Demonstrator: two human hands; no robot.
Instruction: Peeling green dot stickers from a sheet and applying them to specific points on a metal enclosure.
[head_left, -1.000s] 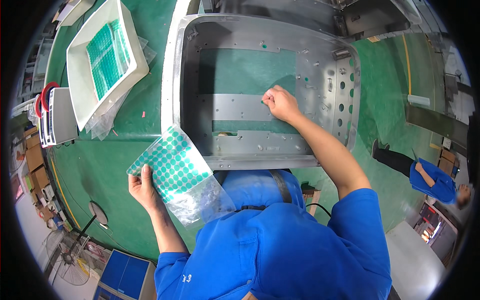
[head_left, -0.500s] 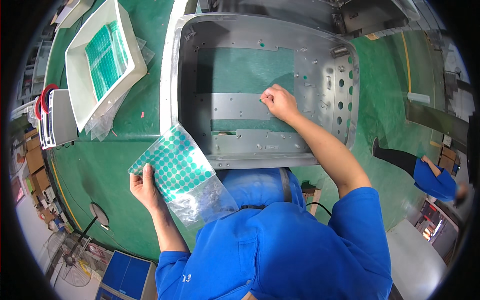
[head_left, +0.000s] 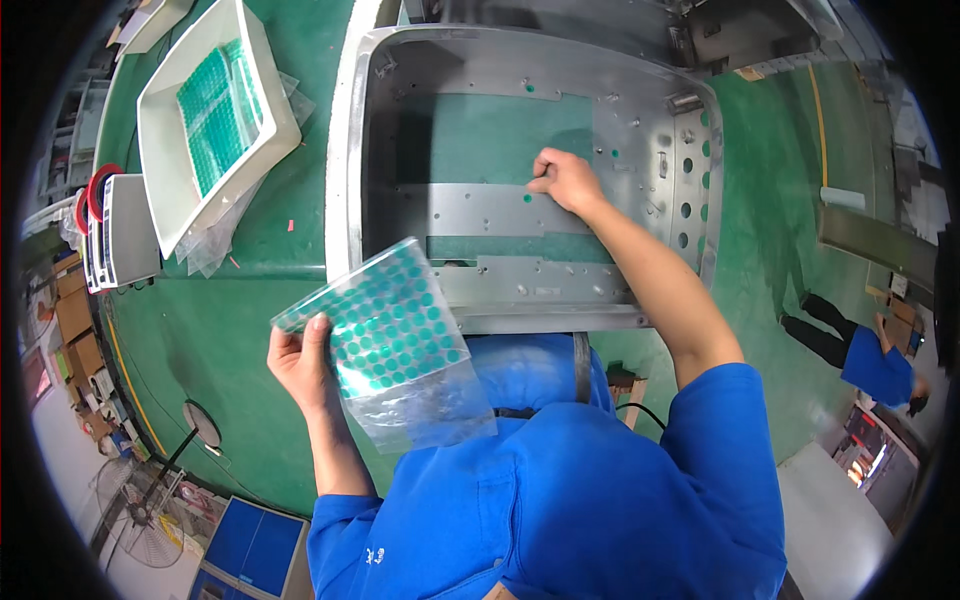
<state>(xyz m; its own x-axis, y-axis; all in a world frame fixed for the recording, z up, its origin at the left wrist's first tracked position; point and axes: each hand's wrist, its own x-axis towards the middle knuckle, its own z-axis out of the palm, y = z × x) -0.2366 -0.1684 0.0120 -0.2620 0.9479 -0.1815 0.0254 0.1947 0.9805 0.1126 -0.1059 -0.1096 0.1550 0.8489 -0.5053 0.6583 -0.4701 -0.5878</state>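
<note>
With a clock face laid over my view, my left hand point(head_left: 300, 365) is between eight and nine o'clock, pinching the left edge of a clear sheet of green dots point(head_left: 395, 330), thumb on top and the other fingers partly hidden. The sheet tilts up toward one o'clock, its upper corner overlapping the near rim of a metal housing point(head_left: 545, 318), and its lower part is clear, crinkled plastic. My right hand point(head_left: 568, 182), at one o'clock, is inside the housing's outline, its fingers curled and a narrow gap between thumb and forefinger; I cannot tell whether it touches the metal. Just off my thumb, toward its seven o'clock, a single green dot point(head_left: 528, 198) lies on the crossplate point(head_left: 470, 210). At ten o'clock a white bin point(head_left: 165, 150) holds more green-dotted sheets point(head_left: 212, 115). A co-worker point(head_left: 870, 365) in blue is out between three and four, and a fan point(head_left: 150, 525) stands at eight.
</note>
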